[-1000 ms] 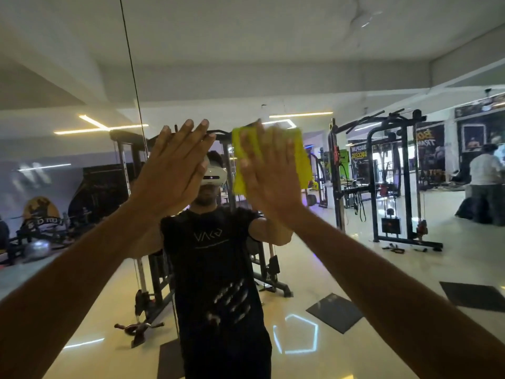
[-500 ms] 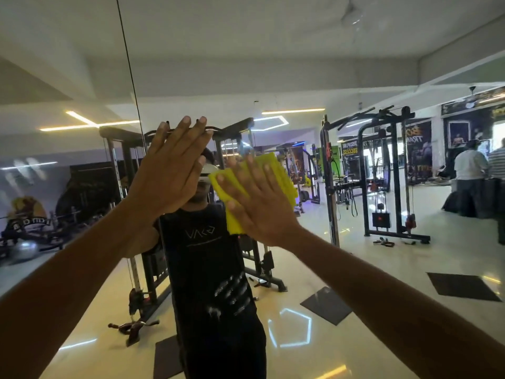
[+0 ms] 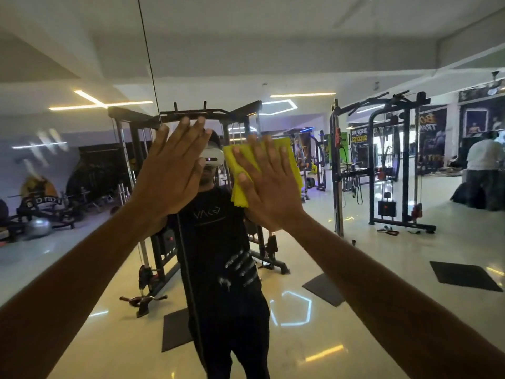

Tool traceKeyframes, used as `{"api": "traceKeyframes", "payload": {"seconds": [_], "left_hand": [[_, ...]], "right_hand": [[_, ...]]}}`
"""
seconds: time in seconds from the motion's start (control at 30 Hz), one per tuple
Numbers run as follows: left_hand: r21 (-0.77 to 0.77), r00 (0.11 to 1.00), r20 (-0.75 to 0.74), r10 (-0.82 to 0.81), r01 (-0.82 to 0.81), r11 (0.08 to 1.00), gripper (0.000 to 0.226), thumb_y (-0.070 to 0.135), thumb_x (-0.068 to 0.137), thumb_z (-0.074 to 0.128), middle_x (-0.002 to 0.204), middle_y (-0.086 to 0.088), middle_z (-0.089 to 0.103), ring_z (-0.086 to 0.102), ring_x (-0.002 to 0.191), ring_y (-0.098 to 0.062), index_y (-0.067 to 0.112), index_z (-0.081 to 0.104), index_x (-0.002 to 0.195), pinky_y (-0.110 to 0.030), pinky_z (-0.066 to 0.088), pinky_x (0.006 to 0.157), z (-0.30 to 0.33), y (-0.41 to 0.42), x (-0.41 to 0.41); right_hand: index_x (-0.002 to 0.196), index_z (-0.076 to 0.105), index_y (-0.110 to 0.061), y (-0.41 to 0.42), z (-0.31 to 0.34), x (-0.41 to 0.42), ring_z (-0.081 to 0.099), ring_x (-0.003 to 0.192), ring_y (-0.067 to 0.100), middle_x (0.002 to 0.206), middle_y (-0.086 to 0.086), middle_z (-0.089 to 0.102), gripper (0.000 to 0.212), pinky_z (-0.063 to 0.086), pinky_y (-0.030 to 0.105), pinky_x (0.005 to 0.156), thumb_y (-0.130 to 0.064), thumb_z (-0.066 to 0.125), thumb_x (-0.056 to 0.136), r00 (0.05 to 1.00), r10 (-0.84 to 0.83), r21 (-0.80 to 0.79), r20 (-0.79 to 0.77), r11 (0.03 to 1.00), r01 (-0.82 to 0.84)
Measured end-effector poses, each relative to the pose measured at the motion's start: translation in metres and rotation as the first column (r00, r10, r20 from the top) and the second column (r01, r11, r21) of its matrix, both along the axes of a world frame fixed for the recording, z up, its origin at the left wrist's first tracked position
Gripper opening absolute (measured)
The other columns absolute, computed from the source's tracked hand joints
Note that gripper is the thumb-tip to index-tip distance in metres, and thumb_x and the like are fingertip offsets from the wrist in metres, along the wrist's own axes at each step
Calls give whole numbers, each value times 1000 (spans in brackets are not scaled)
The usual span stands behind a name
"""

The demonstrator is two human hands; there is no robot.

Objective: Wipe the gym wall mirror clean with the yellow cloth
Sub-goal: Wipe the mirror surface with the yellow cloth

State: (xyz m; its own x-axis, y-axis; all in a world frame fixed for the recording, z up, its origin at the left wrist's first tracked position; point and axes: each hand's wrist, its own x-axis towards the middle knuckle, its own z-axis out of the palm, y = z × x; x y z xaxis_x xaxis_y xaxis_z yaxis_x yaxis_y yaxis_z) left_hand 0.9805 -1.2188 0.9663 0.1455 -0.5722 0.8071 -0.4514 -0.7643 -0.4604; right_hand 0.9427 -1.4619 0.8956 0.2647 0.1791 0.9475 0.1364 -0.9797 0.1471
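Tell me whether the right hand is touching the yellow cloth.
Touching. The head view shows the right hand spread flat over the yellow cloth, which shows around and between its fingers.

The mirror (image 3: pixel 382 255) is one flat pane with nothing mounted on its face; bare glass lies open above, below and to the right of the cloth (image 3: pixel 287 160). On the left, the flat left hand (image 3: pixel 170 176) rests just beside the cloth. A thin vertical seam (image 3: pixel 149 58) crosses the glass there, behind that hand.
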Motion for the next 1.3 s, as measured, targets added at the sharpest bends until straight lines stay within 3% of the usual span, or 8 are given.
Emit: {"api": "traceKeyframes", "payload": {"seconds": [0.1,0.27,0.43,0.63,0.8,1.0,1.2,1.3], "left_hand": [[0,1000,0,6,-6,1000,64,42,115,21,182,-9,13,6,169,-30,15,21,173,-63,11,134,-9,4,-1],[0,1000,-16,13,-13,1000,65,43,114,19,183,-7,11,4,169,-27,16,21,173,-60,8,135,-11,4,-3],[8,1000,-4,11,-11,1000,64,42,114,21,182,-8,14,7,169,-28,16,23,173,-59,7,136,-8,7,0],[15,1000,-6,-20,20,1000,65,41,113,27,182,-7,12,5,170,-27,17,23,173,-58,4,136,0,3,1],[19,999,28,-38,37,999,67,43,113,33,183,-6,10,3,170,-26,18,20,174,-55,-1,136,18,-18,2],[-8,998,56,-12,12,1000,67,44,114,28,183,-5,6,1,170,-27,18,16,174,-47,-11,135,35,-46,-3],[1,998,66,-12,12,1000,66,43,114,29,183,-7,11,5,169,-29,16,20,173,-53,-1,136,40,-59,-1],[-15,998,66,-13,14,1000,65,42,114,29,183,-7,10,5,169,-29,16,20,173,-52,-3,136,40,-61,2]], "right_hand": [[177,20,-27,34,-6,4,-7,172,36,186,9,-4,63,0,62,137,-46,29,118,1000,-5,164,14,986,2],[176,19,-33,30,-56,2,-2,172,34,186,7,7,62,2,61,138,-45,33,117,997,48,-116,-52,992,-54],[178,18,-26,18,9,6,-5,172,38,186,12,3,63,4,64,137,-45,26,118,994,-68,299,85,953,40],[177,22,-26,8,-42,0,0,172,38,186,12,7,64,2,63,137,-45,35,116,999,1,-120,-46,993,-6],[178,19,-23,-43,59,1,5,171,42,185,17,8,65,5,63,137,-48,24,118,977,-186,327,104,934,143],[178,17,-29,-27,-23,-7,-7,172,36,186,9,-2,63,2,63,137,-47,28,118,997,-6,-128,-73,992,-3],[178,16,-30,-74,83,-2,1,172,39,186,10,6,61,4,63,137,-47,26,120,983,-137,257,122,961,101],[178,14,-25,-41,40,0,-3,171,41,186,14,2,65,-1,63,137,-44,32,118,995,-67,42,79,997,64]]}}
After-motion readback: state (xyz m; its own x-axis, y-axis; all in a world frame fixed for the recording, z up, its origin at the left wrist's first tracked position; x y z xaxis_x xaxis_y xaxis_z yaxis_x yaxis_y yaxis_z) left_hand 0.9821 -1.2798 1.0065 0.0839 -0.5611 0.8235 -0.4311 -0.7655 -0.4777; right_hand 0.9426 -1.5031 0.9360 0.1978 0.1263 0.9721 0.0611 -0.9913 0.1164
